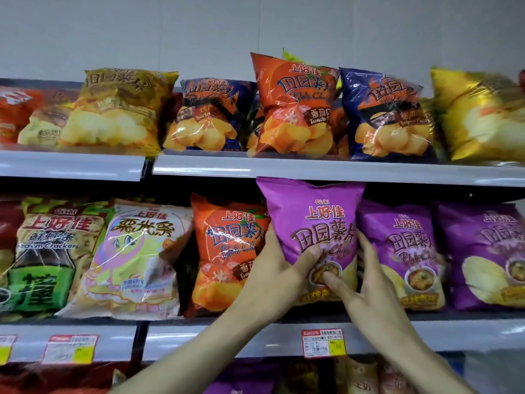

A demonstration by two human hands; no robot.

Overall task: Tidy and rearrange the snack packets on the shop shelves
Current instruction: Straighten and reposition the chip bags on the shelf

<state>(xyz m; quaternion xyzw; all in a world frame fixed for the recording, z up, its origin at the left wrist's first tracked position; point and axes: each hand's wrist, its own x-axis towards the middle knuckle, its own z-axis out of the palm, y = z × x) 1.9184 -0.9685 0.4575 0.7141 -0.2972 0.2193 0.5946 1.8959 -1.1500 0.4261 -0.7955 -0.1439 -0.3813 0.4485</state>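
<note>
a left hand [272,268] and right hand [369,285] each close their grip, thumbs in front, on a purple potato chip packet [315,220], held upright at the middle shelf [199,335] between an orange tomato packet [227,251] and matching purple packets [409,251]. it seems mid-placement; next, likely a push back into line. the fingers behind it and its base are hidden.

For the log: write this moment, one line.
held: glossy purple chip packet | left hand: grips it | right hand: grips it | at: middle shelf
</note>
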